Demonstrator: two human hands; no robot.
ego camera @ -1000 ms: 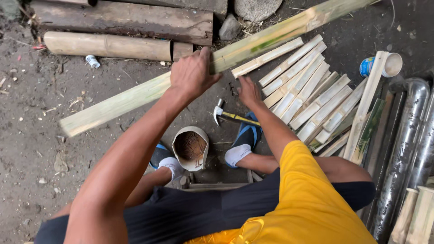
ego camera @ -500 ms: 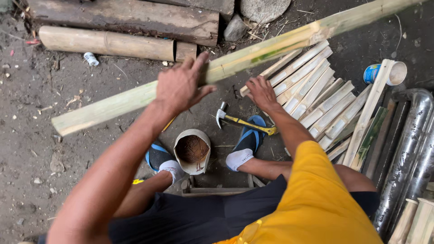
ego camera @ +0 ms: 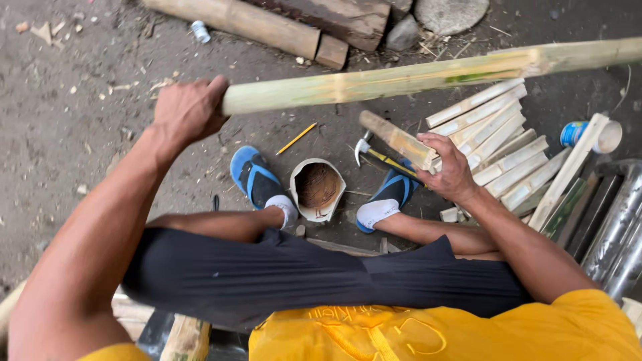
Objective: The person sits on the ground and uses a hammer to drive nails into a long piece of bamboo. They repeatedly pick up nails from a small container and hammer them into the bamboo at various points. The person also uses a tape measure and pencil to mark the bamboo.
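Note:
My left hand point(ego camera: 187, 110) grips the near end of a long green-yellow bamboo pole point(ego camera: 428, 73) held level above the ground, running off to the right edge. My right hand point(ego camera: 449, 166) is closed around a short split bamboo slat point(ego camera: 396, 139), lifted just off a pile of similar pale slats point(ego camera: 495, 150). A hammer point(ego camera: 374, 155) with a yellow handle lies on the dirt right under that slat. I sit with both feet in blue sandals point(ego camera: 251, 175), a cut bamboo cup point(ego camera: 316, 187) between them.
A yellow pencil point(ego camera: 296, 138) lies on the dirt. Thick logs point(ego camera: 267, 23) and stones point(ego camera: 449, 13) sit at the top. A blue-and-white can point(ego camera: 588, 134), a long slat point(ego camera: 568, 170) and shiny metal pipes point(ego camera: 618, 234) crowd the right side.
The pole swung from slanted to nearly level and slid right, so my left hand now holds its end. My right hand picked a slat up from the pile.

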